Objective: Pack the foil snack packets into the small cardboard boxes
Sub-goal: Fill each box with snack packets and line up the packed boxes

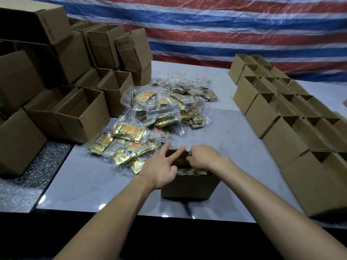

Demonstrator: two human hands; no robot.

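A small cardboard box (189, 186) stands on the grey table near its front edge, between my hands. My left hand (162, 168) lies over the box's left side with the index and middle fingers stretched straight along the far flap. My right hand (201, 156) curls its fingers over the far flap's top edge. The inside of the box is mostly hidden by both hands. A heap of gold foil snack packets (163, 113) in clear plastic bags lies just beyond and left of the box.
Open cardboard boxes (293, 117) stand in rows along the right side of the table (93, 177). More boxes (78, 113) are stacked at the left, some lying on their sides. A striped tarpaulin (225, 30) hangs behind.
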